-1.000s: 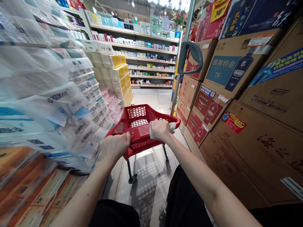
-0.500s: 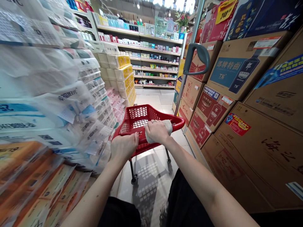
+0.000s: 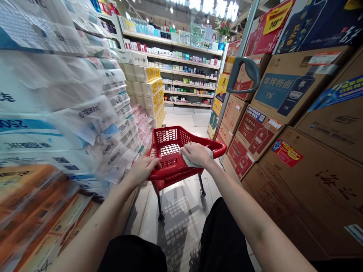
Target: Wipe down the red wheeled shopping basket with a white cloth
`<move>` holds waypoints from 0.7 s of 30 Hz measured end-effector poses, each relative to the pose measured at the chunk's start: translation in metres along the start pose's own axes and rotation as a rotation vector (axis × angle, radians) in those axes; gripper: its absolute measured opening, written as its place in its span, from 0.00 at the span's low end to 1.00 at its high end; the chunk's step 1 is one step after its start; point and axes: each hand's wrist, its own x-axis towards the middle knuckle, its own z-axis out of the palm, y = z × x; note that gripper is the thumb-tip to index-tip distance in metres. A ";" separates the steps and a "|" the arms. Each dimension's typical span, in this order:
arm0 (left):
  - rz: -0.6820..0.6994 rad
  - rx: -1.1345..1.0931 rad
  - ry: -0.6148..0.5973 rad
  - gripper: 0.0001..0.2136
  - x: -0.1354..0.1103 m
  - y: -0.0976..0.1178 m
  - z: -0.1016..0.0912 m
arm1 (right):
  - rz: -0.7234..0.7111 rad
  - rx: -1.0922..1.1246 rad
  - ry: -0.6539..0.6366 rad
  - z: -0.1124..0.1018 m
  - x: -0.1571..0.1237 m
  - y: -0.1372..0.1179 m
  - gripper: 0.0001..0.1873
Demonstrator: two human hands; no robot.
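Observation:
A red plastic shopping cart (image 3: pixel 170 172) with a lattice basket stands in front of my knees on thin dark legs with casters. My left hand (image 3: pixel 143 169) is closed on the left corner of its near rim, fingers over the edge. Under my right hand (image 3: pixel 195 152) a pale grey-white cloth (image 3: pixel 189 162) is bunched against the near handle bar, right of its middle. The fingers curl over the cloth and partly hide it. Through the lattice the basket shows no goods.
Plastic-wrapped tissue packs (image 3: pixel 93 113) are stacked close on the left. Liquor cartons (image 3: pixel 280 87) form a wall on the right. A grey loop handle (image 3: pixel 244 90) tops a metal pole beyond the cart's right side; its base is hidden. Shelves of small boxes (image 3: pixel 187 60) stand at the back.
My left hand has moved left along the near rim to the corner. My right hand and the cloth are slightly farther right, and the cart appears turned a little in view.

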 end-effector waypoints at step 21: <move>-0.086 -0.229 0.101 0.24 0.028 0.021 0.030 | -0.184 -0.134 0.008 0.011 -0.009 -0.019 0.25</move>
